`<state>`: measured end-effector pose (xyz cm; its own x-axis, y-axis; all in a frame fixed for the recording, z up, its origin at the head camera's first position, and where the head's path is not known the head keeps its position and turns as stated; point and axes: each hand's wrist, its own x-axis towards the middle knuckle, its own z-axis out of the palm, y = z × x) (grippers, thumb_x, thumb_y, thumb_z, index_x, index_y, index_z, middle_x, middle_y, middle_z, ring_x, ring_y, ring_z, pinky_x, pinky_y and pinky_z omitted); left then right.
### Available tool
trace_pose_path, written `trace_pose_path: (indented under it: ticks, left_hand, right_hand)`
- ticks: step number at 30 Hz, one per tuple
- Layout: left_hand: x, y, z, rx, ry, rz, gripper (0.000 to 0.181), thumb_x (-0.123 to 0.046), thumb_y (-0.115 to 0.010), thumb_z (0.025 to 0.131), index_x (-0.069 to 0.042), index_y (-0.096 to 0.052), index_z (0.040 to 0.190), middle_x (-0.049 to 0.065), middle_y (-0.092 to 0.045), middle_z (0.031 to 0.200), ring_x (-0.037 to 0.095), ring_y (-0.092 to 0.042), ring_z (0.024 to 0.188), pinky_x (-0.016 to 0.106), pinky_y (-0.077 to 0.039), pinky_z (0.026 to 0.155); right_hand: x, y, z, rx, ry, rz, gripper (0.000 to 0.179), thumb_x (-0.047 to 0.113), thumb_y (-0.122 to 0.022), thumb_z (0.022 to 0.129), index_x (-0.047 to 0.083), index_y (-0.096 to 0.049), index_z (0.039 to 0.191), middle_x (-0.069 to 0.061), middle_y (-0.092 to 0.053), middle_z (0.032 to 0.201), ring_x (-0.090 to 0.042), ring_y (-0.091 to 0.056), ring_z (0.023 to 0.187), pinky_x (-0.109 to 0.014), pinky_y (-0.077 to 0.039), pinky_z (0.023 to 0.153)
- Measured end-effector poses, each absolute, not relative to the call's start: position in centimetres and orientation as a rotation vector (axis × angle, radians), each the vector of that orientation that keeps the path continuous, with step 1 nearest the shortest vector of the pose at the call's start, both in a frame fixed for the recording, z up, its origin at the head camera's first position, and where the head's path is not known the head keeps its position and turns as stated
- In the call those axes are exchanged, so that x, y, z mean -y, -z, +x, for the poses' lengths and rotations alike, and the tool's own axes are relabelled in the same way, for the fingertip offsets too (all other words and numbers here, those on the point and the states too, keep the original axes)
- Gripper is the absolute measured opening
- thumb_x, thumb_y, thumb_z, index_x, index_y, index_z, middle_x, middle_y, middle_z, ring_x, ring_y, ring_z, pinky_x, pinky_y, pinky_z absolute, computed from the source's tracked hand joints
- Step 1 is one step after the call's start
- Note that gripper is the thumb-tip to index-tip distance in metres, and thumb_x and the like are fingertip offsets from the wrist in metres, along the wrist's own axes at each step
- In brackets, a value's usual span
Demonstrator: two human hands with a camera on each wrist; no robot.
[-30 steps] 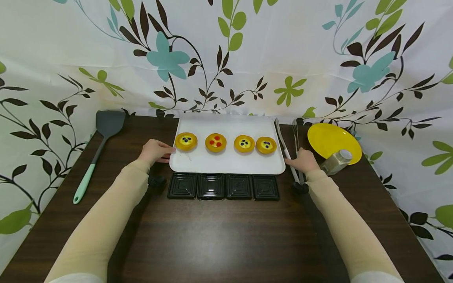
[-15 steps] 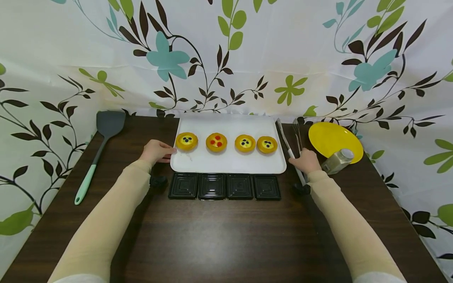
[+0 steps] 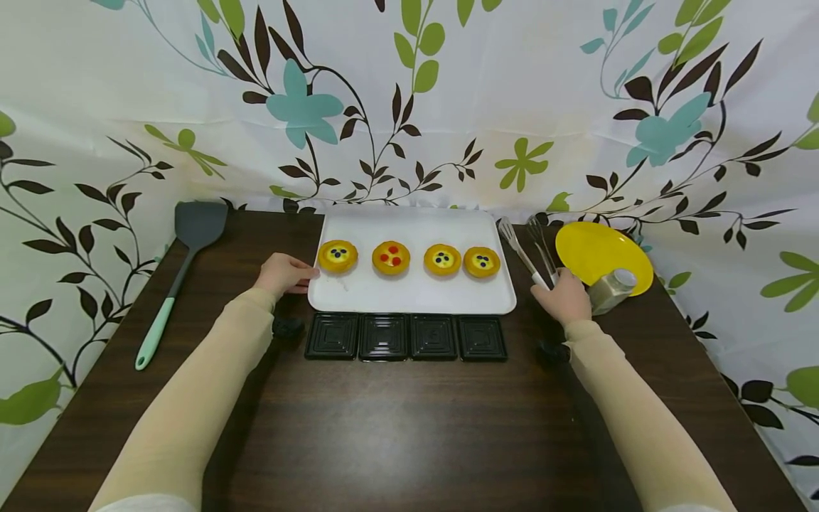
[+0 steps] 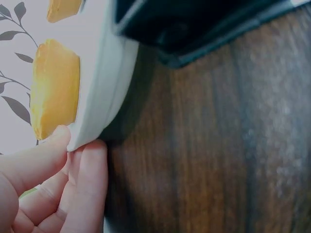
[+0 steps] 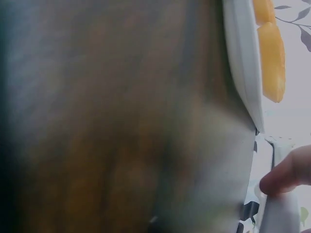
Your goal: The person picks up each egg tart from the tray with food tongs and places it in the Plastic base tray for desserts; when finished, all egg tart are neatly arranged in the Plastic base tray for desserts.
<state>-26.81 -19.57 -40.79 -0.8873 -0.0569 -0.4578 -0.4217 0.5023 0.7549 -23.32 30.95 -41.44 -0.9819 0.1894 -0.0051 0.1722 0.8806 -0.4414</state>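
At the tray's left edge my left hand point(image 3: 281, 274) pinches the white tray point(image 3: 409, 295), thumb above and fingers underneath, as the left wrist view shows. Several round yellow tarts point(image 3: 337, 256) sit in a row on it; one has red pieces on top, the others dark ones. Right of the tray, my right hand point(image 3: 566, 297) grips metal tongs with pale handles point(image 3: 540, 279). Their two arms spread apart, metal ends toward the back wall, and the hand hides the rear part. In the right wrist view the thumb point(image 5: 286, 177) lies on the pale handle point(image 5: 282, 213).
Several black square trays point(image 3: 384, 336) stand in a row before the white tray. A grey spatula with a mint handle point(image 3: 156, 334) lies at left. At right, a yellow plate point(image 3: 601, 249) has a glass shaker point(image 3: 612, 290) in front. A leaf-patterned cloth point(image 3: 409, 107) covers the wall behind.
My right hand has moved right, away from the tray's edge, and its fingers have closed round the tongs. The left hand and the tray stay in place.
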Motion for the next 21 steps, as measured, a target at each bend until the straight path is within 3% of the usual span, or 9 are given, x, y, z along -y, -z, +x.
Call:
trace_pose_path:
  ticks: [13, 21]
  left_hand:
    - [19.3, 40.3, -26.3, -2.315, -1.451, -0.406, 0.046, -0.017, -0.059, 0.095, 0.009, -0.049, 0.131, 0.024, -0.05, 0.128, 0.023, -0.059, 0.099, 0.024, -0.056, 0.08]
    - [19.2, 40.4, -26.1, -2.321, -1.49, -0.39, 0.045, -0.016, -0.057, 0.095, 0.007, -0.049, 0.133, 0.024, -0.048, 0.132, 0.026, -0.057, 0.105, 0.027, -0.054, 0.085]
  right_hand:
    - [-30.9, 40.1, -20.1, 2.933, -0.749, -0.198, 0.086, 0.059, -0.058, 0.086, -0.008, -0.036, 0.136, -0.032, -0.052, 0.119, -0.042, -0.053, 0.093, -0.058, -0.048, 0.084]
    - [-31.6, 39.5, -17.8, 2.934, -0.722, -0.093, 0.085, 0.06, -0.06, 0.084, -0.004, -0.039, 0.136, -0.032, -0.053, 0.121, -0.039, -0.054, 0.09, -0.055, -0.05, 0.078]
